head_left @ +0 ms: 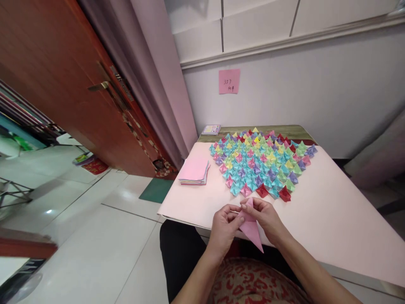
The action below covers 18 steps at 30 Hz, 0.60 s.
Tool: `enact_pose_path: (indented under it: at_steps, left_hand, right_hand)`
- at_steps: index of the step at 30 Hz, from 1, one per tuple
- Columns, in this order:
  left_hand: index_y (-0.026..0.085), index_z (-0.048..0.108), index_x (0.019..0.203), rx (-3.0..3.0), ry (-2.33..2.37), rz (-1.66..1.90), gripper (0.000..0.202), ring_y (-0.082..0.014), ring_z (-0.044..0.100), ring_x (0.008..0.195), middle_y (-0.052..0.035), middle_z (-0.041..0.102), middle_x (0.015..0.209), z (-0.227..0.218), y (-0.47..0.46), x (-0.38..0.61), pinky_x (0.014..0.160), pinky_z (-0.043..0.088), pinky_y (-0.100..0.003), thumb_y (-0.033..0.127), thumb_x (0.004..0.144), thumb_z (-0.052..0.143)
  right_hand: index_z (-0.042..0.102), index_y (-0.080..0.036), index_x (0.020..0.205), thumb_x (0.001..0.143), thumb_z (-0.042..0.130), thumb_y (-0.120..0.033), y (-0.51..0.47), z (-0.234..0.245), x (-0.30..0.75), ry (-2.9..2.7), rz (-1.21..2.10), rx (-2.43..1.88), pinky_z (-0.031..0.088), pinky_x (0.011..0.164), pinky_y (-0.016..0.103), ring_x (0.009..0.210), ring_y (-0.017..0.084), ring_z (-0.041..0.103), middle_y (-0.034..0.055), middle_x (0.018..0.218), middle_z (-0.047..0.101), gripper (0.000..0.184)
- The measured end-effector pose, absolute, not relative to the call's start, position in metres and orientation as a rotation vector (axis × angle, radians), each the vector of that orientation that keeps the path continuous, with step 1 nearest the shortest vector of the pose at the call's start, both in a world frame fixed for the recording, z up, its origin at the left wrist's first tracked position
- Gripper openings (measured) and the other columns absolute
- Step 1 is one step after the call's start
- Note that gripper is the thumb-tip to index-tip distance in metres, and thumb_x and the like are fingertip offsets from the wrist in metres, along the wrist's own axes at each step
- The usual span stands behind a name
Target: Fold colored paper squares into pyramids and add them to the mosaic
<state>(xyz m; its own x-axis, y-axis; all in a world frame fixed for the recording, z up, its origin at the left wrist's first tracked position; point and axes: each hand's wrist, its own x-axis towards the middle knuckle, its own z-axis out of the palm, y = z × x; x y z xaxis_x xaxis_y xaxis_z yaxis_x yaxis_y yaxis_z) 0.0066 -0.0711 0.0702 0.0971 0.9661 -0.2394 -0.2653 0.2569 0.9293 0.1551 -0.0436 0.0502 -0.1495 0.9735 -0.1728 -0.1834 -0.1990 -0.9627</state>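
A pink sheet of origami paper (251,231), folded to a long pointed shape, is held at the table's near edge. My left hand (224,223) pinches its left side between thumb and fingers. On the upper right, my right hand (262,213) grips the same paper near its top corner. One sharp tip of the paper points down toward my lap. Just beyond my hands, many small folded paper pieces (253,164) in blue, pink, yellow, green, purple and red stand close together in rows.
A stack of square coloured paper (193,169) lies on the table's left side. Behind it is a small pile of cards (211,129). The pale pink tabletop (341,219) reaches right. A pink note (229,81) hangs on the wall; a wooden door (79,76) stands left.
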Motion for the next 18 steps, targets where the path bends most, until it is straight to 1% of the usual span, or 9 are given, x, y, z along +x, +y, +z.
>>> enact_pose_path:
  at_steps: [2, 3, 5, 6, 8, 11, 14, 16, 18]
  left_hand:
    - [0.015, 0.062, 0.081, 0.876, 1.094, 1.04, 0.035, -0.0126, 0.061, 0.047, 0.0002, 0.067, 0.058, 0.069, -0.072, 0.007, 0.051, 0.05, -0.023, 0.039, 0.066, 0.082]
    - [0.015, 0.06, 0.078, 0.886, 1.112, 1.012, 0.036, -0.0129, 0.06, 0.044, 0.0005, 0.066, 0.056, 0.068, -0.072, 0.007, 0.048, 0.049, -0.023, 0.041, 0.066, 0.082]
    - [0.015, 0.058, 0.074, 0.899, 1.129, 0.962, 0.038, -0.0134, 0.06, 0.042, 0.0, 0.065, 0.053, 0.068, -0.072, 0.006, 0.045, 0.047, -0.022, 0.043, 0.065, 0.082]
    - [0.015, 0.058, 0.072, 0.892, 1.126, 0.95, 0.039, -0.0136, 0.06, 0.041, -0.0004, 0.065, 0.052, 0.068, -0.071, 0.006, 0.044, 0.047, -0.022, 0.043, 0.064, 0.083]
    - [0.014, 0.058, 0.072, 0.839, 1.126, 0.993, 0.04, -0.0135, 0.06, 0.041, -0.0002, 0.064, 0.053, 0.069, -0.069, 0.005, 0.044, 0.048, -0.022, 0.043, 0.061, 0.084]
    - [0.014, 0.06, 0.078, 0.657, 1.148, 1.23, 0.04, -0.0115, 0.061, 0.044, 0.0016, 0.065, 0.058, 0.073, -0.062, 0.002, 0.049, 0.052, -0.023, 0.039, 0.059, 0.086]
    - [0.014, 0.061, 0.082, 0.503, 1.144, 1.426, 0.041, -0.0094, 0.061, 0.049, 0.0033, 0.063, 0.064, 0.079, -0.054, -0.002, 0.055, 0.054, -0.023, 0.035, 0.059, 0.087]
    - [0.014, 0.061, 0.083, 0.482, 1.133, 1.46, 0.041, -0.0091, 0.062, 0.051, 0.0037, 0.062, 0.064, 0.082, -0.051, -0.003, 0.055, 0.055, -0.022, 0.035, 0.059, 0.087]
    - [0.014, 0.062, 0.083, 0.495, 1.123, 1.447, 0.042, -0.0098, 0.062, 0.05, 0.0031, 0.063, 0.065, 0.085, -0.051, -0.002, 0.054, 0.055, -0.023, 0.036, 0.058, 0.087]
  right_hand:
    - [0.071, -0.016, 0.076, 0.067, 0.082, -0.051, -0.042, 0.05, 0.157, -1.029, 1.502, -1.14, 0.048, 0.058, 0.028, 0.063, 0.016, 0.06, 0.0029, 0.069, 0.068, 0.039]
    - [0.07, -0.015, 0.071, 0.066, 0.083, -0.051, -0.04, 0.05, 0.158, -1.038, 1.467, -1.156, 0.046, 0.055, 0.027, 0.059, 0.015, 0.058, 0.0019, 0.065, 0.066, 0.038]
    - [0.071, -0.015, 0.067, 0.066, 0.082, -0.052, -0.037, 0.051, 0.162, -1.048, 1.403, -1.193, 0.044, 0.054, 0.026, 0.056, 0.013, 0.055, 0.0007, 0.061, 0.064, 0.038]
    - [0.072, -0.015, 0.068, 0.069, 0.08, -0.053, -0.036, 0.052, 0.163, -1.031, 1.372, -1.207, 0.046, 0.055, 0.026, 0.057, 0.014, 0.055, 0.001, 0.061, 0.065, 0.039]
    - [0.075, -0.015, 0.078, 0.075, 0.074, -0.056, -0.033, 0.054, 0.167, -0.944, 1.295, -1.218, 0.051, 0.061, 0.029, 0.063, 0.016, 0.061, 0.0042, 0.069, 0.069, 0.041]
    - [0.073, -0.017, 0.103, 0.084, 0.065, -0.056, -0.032, 0.056, 0.17, -0.858, 1.169, -1.185, 0.056, 0.069, 0.034, 0.074, 0.02, 0.067, 0.0096, 0.088, 0.073, 0.045]
    - [0.061, -0.022, 0.126, 0.086, 0.066, -0.044, -0.036, 0.055, 0.17, -1.064, 1.057, -1.107, 0.058, 0.076, 0.037, 0.085, 0.02, 0.069, 0.0095, 0.105, 0.072, 0.046]
    - [0.057, -0.026, 0.132, 0.085, 0.067, -0.033, -0.04, 0.054, 0.168, -1.291, 0.966, -1.049, 0.057, 0.083, 0.039, 0.093, 0.021, 0.069, 0.0086, 0.115, 0.069, 0.048]
    - [0.058, -0.028, 0.131, 0.085, 0.065, -0.026, -0.042, 0.053, 0.166, -1.492, 0.89, -1.005, 0.056, 0.088, 0.04, 0.096, 0.021, 0.069, 0.0075, 0.12, 0.068, 0.046]
